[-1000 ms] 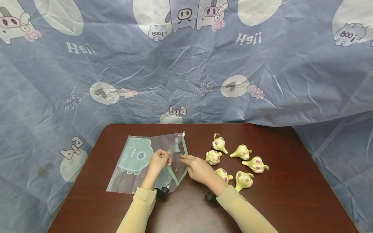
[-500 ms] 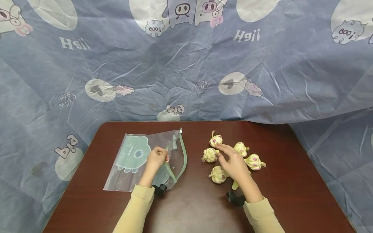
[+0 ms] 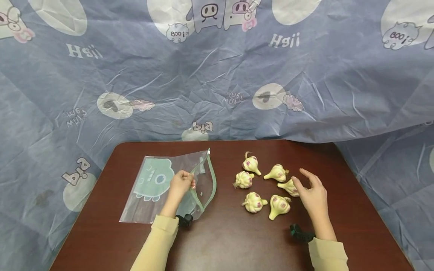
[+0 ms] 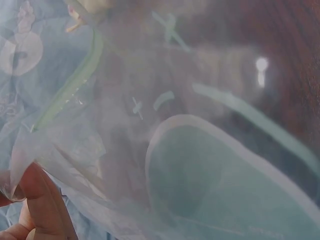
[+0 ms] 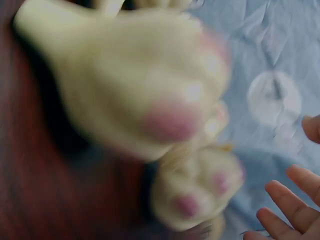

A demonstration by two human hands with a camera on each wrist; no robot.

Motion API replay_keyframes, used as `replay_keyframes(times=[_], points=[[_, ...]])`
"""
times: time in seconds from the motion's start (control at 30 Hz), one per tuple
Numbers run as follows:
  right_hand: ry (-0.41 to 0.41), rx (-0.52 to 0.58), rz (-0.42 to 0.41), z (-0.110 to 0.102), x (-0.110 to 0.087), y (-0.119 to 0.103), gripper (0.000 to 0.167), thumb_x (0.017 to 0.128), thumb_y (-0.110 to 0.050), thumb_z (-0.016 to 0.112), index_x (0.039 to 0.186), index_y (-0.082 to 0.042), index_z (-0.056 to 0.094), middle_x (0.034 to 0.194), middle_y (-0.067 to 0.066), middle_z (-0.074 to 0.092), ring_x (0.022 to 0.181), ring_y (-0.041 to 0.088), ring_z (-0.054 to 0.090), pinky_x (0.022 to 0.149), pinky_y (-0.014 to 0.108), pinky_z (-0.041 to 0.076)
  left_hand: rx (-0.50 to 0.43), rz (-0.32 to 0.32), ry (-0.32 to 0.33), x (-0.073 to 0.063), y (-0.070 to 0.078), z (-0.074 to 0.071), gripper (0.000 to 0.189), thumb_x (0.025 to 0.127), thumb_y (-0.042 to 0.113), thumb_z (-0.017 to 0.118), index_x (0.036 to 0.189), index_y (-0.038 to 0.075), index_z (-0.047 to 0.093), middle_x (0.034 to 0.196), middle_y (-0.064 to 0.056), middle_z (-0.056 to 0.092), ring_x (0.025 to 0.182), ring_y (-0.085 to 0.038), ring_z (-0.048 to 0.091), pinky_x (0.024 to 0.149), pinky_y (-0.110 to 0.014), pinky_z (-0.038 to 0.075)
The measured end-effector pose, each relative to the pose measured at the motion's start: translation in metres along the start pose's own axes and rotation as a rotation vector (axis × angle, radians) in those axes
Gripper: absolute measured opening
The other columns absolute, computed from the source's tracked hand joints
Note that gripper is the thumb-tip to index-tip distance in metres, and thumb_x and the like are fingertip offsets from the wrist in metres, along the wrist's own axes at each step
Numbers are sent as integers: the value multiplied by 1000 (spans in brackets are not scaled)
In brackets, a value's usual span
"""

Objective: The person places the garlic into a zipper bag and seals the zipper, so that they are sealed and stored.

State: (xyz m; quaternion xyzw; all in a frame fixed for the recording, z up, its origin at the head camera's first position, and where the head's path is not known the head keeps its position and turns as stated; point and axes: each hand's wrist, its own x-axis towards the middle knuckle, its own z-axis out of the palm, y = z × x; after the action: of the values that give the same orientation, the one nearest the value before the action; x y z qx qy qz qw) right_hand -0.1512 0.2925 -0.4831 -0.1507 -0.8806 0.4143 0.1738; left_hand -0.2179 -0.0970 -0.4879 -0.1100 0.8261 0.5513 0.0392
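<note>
My left hand pinches the upper edge of a clear zip bag at its mouth, which gapes toward the right. The bag has a green seal strip and a printed green cartoon figure. In the left wrist view the bag fills most of the picture, with the fingers holding its film. My right hand is spread beside a garlic bulb, partly hidden by the thumb, and holds nothing. A blurred garlic bulb looms large in the right wrist view, apart from the fingers.
Several more garlic bulbs lie loosely grouped right of the bag, among them one at the back and one at the front. The brown table meets a blue patterned cloth behind.
My right hand has left the bag's mouth and moved right over the garlic bulbs to their right side. My left hand keeps its pinch on the bag.
</note>
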Motion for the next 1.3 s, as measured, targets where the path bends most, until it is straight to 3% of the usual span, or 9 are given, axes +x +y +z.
replay_keyframes(times=[0.23,0.43,0.63,0.73,0.87,1.03,1.13,1.3], points=[[-156,49,176,0,10,35,76,94,-42,63,153,-7,31,157,22,32,144,41,31,113,56,31,15,2,-7,1,-3,2,16,98,15,59,93,1,60,71,-4,69,57,-7,61,60,-20,49],[-258,105,253,1,15,47,88,93,-47,63,157,-9,17,162,19,22,148,39,23,114,56,31,-20,-2,-3,-1,-3,0,15,97,14,59,92,0,59,69,-3,68,56,-6,60,59,-19,49],[-305,77,215,3,15,48,90,93,-44,66,157,-6,15,160,22,24,146,41,28,112,52,35,-27,1,0,-2,-3,-2,15,97,13,59,91,-1,58,68,-3,68,54,-4,60,58,-18,48],[-314,50,202,5,15,48,91,92,-44,67,157,-5,17,158,23,29,141,38,37,101,34,43,-28,6,4,-3,-3,-1,15,97,13,59,92,-1,58,68,-4,68,55,-5,60,58,-18,49],[-315,2,200,7,14,50,89,90,-48,67,155,-6,23,149,25,42,122,31,51,77,14,41,-32,9,13,-3,-3,-1,14,97,12,58,92,-1,58,68,-4,68,54,-4,60,58,-18,50],[-309,-30,206,9,14,51,86,89,-50,68,153,-7,31,136,24,53,106,21,54,75,18,43,-45,17,9,-2,-3,-2,14,97,11,59,91,-2,58,67,-4,67,54,-5,60,57,-19,51],[-312,-21,223,8,13,52,85,88,-50,68,153,-9,32,137,23,53,113,25,53,79,20,43,-54,16,8,-1,-3,-1,14,97,11,59,91,-2,58,67,-4,66,54,-5,60,57,-19,51],[-298,24,252,3,10,46,85,88,-50,69,154,-11,32,143,21,49,122,24,50,77,13,40,-65,18,10,-1,-3,0,14,97,10,59,91,-2,57,67,-5,66,54,-5,60,57,-19,52]])
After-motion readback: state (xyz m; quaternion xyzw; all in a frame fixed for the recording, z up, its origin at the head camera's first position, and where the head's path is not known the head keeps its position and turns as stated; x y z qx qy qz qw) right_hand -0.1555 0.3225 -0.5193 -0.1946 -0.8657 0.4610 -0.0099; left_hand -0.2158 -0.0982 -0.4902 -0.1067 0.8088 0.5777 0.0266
